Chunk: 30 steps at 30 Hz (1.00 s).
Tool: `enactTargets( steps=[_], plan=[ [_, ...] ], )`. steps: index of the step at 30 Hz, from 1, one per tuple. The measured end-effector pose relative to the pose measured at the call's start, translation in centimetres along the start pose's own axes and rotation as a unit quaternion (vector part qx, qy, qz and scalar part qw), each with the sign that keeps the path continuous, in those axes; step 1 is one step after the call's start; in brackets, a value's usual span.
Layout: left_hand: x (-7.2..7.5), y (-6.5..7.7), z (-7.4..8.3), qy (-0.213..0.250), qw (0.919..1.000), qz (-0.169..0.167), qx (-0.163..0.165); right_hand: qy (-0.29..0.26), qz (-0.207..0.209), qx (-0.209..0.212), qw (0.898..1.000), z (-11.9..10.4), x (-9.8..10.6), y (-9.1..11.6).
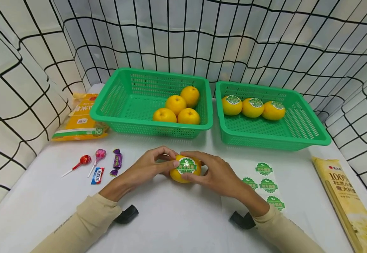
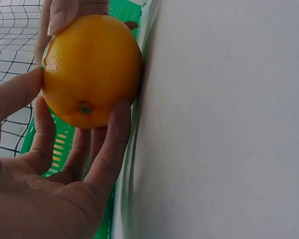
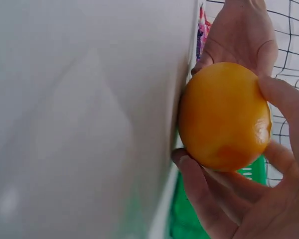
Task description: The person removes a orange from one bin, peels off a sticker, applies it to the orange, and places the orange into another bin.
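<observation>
Both hands hold one orange (image 1: 177, 175) between them, low over the white table in front of the baskets. A round green and white sticker (image 1: 187, 165) is on its upper face. My left hand (image 1: 155, 163) grips the fruit from the left, its thumb at the sticker's edge. From the right, my right hand (image 1: 216, 172) curls its fingers round the far side, the thumb on the sticker's lower edge. In the left wrist view the orange (image 2: 92, 69) shows its stem end; in the right wrist view the orange (image 3: 224, 114) sits between thumb and fingers.
A green basket (image 1: 123, 121) at the back holds several plain oranges; another basket (image 1: 265, 138) holds three stickered ones. A sticker sheet (image 1: 249, 203) lies partly under my right forearm. Lollipops and candies (image 1: 117, 161) lie left, near a yellow bag (image 1: 82, 121). A pasta packet (image 1: 347, 200) lies right.
</observation>
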<state>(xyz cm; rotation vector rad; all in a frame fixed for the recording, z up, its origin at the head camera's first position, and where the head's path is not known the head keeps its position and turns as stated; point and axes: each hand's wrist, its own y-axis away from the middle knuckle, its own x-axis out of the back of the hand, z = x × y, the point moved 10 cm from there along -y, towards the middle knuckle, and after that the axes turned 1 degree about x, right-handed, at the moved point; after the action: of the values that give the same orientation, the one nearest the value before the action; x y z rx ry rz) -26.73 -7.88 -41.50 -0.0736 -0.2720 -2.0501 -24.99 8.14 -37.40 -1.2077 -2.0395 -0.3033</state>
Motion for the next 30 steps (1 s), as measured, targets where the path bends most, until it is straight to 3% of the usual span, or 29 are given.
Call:
enactTargets(
  steps=[6,9,15,20,26,30],
  plan=[
    [-1.0,-0.7,0.4,0.023,0.9993,-0.029,0.005,-0.068,-0.016,-0.063,0.996,1.8,0.1,0.2],
    [-1.5,-1.0,0.6,0.026,0.9988,-0.041,0.004,-0.064,-0.019,-0.08,0.995,2.1,0.1,0.3],
    [-1.7,-0.8,1.0,0.017,0.9995,-0.024,0.008,-0.042,-0.023,-0.093,0.995,1.9,0.2,0.3],
    [-2.9,-0.5,1.7,0.022,0.9995,-0.023,0.006,-0.012,-0.037,-0.105,0.994,1.4,1.4,1.0],
    [-5.3,-0.8,4.1,0.008,0.9998,-0.017,-0.005,0.037,-0.035,-0.103,0.993,0.6,4.3,2.4],
    [-6.5,-2.1,7.9,-0.058,0.9956,-0.019,-0.072,0.053,-0.044,-0.121,0.99,0.5,7.6,3.1]
  ],
)
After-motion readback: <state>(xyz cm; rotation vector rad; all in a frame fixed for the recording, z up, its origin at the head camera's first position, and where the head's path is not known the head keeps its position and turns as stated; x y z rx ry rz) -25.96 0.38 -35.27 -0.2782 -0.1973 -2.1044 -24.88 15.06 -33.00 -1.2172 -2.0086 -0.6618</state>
